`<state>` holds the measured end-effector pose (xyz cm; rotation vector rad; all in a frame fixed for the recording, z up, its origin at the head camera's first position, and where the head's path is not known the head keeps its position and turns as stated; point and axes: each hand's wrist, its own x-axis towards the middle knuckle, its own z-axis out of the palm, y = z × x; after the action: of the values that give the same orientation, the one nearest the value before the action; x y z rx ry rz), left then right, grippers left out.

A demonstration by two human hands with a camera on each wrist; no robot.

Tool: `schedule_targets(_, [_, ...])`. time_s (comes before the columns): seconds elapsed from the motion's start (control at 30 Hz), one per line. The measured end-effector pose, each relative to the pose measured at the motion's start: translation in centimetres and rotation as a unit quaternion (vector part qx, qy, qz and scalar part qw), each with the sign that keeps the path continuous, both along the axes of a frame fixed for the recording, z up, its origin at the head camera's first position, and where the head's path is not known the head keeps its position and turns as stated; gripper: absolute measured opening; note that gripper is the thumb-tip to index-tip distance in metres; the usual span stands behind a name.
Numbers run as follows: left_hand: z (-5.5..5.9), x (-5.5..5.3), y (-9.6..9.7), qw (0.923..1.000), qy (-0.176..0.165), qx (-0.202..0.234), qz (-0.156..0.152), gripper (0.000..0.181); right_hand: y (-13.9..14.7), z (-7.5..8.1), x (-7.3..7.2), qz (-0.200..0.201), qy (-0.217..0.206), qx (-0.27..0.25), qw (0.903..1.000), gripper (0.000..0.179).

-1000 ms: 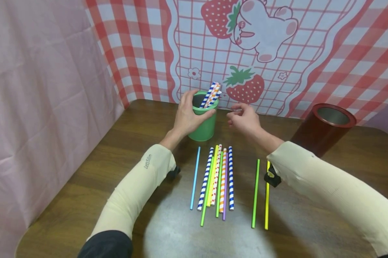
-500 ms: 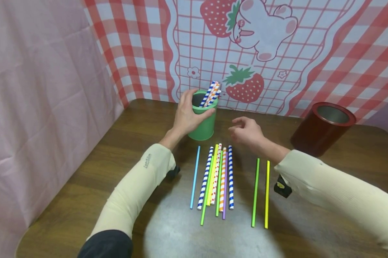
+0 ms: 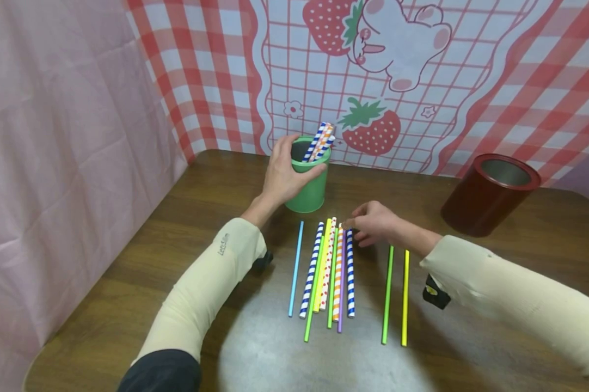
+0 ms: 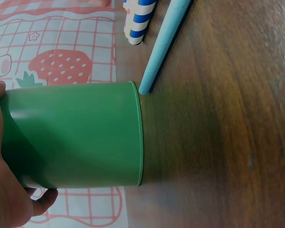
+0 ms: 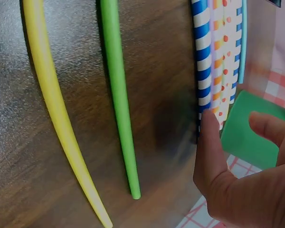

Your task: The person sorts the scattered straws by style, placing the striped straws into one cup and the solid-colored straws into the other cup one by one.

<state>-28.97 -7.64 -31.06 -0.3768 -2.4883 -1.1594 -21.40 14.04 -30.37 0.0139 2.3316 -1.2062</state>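
Observation:
My left hand (image 3: 286, 173) grips the green cup (image 3: 308, 190) near its rim, with the thumb on the near side. Several blue-striped and orange-striped paper straws (image 3: 320, 142) stand in the cup, leaning right. My right hand (image 3: 374, 224) is at the far ends of a group of straws on the table, thumb and fingers spread apart. Its fingertips are over a blue-striped straw (image 3: 350, 277) and close to an orange-striped straw (image 3: 338, 283); contact is hard to tell. In the right wrist view, a finger (image 5: 209, 126) overlaps the blue-striped straw's end.
A light blue straw (image 3: 296, 269) lies left of the group. To its right lie a separate green straw (image 3: 387, 299) and a yellow straw (image 3: 405, 299). A dark red canister (image 3: 476, 204) stands at the back right. A red-checked cloth (image 3: 216, 81) hangs behind the table.
My right hand has come down and toward me, from beside the cup to the far ends of the straws. The left hand stays on the cup.

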Motion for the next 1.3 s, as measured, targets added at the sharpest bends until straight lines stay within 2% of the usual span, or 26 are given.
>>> schedule_targets(0.37, [0.0, 0.0, 0.0, 1.0, 0.006, 0.004, -0.005, 0.089, 0.1, -1.6, -0.2, -0.011, 0.016, 0.022, 0.9996, 0.056])
schedule_targets(0.63, [0.3, 0.2, -0.2, 0.9999, -0.003, 0.013, -0.002, 0.087, -0.3, -1.8, -0.4, -0.033, 0.04, 0.023, 0.9984, 0.048])
schedule_targets(0.87, [0.2, 0.2, -0.1, 0.9999, -0.007, 0.01, -0.001, 0.088, -0.2, -2.1, -0.2, -0.042, 0.045, 0.017, 0.998, 0.043])
schedule_targets(1.07, [0.1, 0.1, 0.0, 1.0, -0.003, 0.007, -0.003, 0.088, 0.2, -2.0, -0.2, -0.054, 0.04, 0.008, 0.9977, 0.044])
schedule_targets(1.3, [-0.1, 0.0, 0.0, 1.0, -0.001, 0.006, -0.006, 0.087, 0.2, -1.0, -0.4, -0.055, 0.05, -0.041, 0.9964, 0.044])
